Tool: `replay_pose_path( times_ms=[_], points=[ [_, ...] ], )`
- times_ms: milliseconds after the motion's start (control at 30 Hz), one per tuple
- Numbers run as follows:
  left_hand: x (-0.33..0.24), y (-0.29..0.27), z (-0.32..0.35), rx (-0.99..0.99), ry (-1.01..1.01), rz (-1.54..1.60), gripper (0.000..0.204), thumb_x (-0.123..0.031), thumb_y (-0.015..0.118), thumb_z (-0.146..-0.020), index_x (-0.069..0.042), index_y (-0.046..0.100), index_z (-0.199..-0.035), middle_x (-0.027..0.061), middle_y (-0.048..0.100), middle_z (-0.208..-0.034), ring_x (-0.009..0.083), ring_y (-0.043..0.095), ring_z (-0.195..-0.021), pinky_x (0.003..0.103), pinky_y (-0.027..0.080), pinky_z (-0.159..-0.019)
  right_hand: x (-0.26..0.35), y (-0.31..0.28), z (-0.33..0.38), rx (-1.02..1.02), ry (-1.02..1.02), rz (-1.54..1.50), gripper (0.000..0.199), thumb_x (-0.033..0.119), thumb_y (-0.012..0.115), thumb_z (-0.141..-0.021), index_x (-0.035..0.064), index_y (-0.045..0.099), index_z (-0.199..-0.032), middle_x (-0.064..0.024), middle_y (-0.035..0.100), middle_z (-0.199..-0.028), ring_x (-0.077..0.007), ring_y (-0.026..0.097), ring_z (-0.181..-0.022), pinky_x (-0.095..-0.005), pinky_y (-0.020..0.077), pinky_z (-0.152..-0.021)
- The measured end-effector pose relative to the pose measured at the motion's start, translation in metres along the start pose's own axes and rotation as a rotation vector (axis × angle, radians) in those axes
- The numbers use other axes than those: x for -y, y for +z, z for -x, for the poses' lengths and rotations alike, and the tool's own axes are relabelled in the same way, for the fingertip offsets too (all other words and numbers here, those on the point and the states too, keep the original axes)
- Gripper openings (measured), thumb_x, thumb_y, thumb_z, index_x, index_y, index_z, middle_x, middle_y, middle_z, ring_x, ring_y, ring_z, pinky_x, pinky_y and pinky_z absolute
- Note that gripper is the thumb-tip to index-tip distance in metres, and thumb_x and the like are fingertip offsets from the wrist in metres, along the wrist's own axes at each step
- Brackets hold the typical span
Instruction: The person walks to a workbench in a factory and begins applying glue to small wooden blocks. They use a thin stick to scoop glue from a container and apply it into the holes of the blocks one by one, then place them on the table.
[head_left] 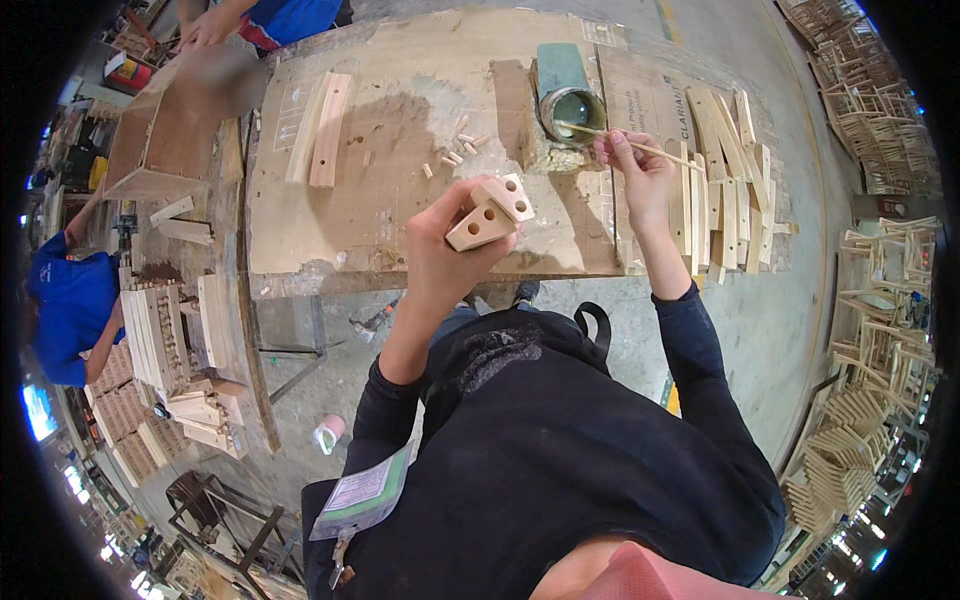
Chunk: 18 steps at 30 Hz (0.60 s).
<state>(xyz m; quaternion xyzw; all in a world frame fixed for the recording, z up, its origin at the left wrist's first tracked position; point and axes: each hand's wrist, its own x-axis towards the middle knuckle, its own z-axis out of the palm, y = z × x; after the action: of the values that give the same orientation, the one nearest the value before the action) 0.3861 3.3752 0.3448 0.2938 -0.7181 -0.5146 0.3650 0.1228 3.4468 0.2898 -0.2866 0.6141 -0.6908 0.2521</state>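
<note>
Wood in pale blocks fills the left hand; its fingers are curled tight around two short drilled wood blocks, held above the near edge of the desk with their hole-bearing ends turned upward; each end shows round bored holes. The right hand is pinched shut on a thin wooden stick, thumb and fingertips pressed together on it; the stick's far tip reaches into the mouth of a green can lying tilted on the desk, its open end showing a pale, glossy content; whether the tip touches that content cannot be told. Between the two hands and farther back lie small wooden dowels, scattered loose on the board surface; to the left of them rest two long slats, side by side, one with a hole in it. Right of the right hand, a stack of flat wooden strips spreads fan-like over the desk's edge. At the top left, another person's hand rests near a wooden box; a person in a blue shirt sits at the far left beside piled wood parts.
</note>
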Motion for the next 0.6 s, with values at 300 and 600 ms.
replay_pose_path(
  times_ms=[300,600],
  points=[
    [0.001,-0.002,-0.003,0.052,-0.012,0.008,0.045,-0.001,0.076,-0.071,-0.006,0.065,-0.115,0.0049,0.071,-0.084,0.0084,0.067,-0.077,0.025,0.053,-0.070,0.008,-0.015,-0.009,-0.103,0.352,-0.244,0.021,0.020,0.068,-0.095,0.0001,0.065,-0.102,-0.0157,0.072,-0.102,-0.0206,0.071,-0.094,-0.0283,0.0594,-0.078],
    [-0.003,-0.003,-0.008,0.037,0.041,-0.065,0.039,-0.003,0.077,-0.072,-0.007,0.066,-0.109,0.0056,0.071,-0.082,0.0100,0.068,-0.073,0.025,0.052,-0.068,0.014,-0.024,-0.020,-0.069,0.279,-0.279,0.029,0.025,0.068,-0.095,-0.0013,0.064,-0.109,-0.0154,0.070,-0.108,-0.0195,0.070,-0.098,-0.0276,0.0587,-0.080]
  ],
)
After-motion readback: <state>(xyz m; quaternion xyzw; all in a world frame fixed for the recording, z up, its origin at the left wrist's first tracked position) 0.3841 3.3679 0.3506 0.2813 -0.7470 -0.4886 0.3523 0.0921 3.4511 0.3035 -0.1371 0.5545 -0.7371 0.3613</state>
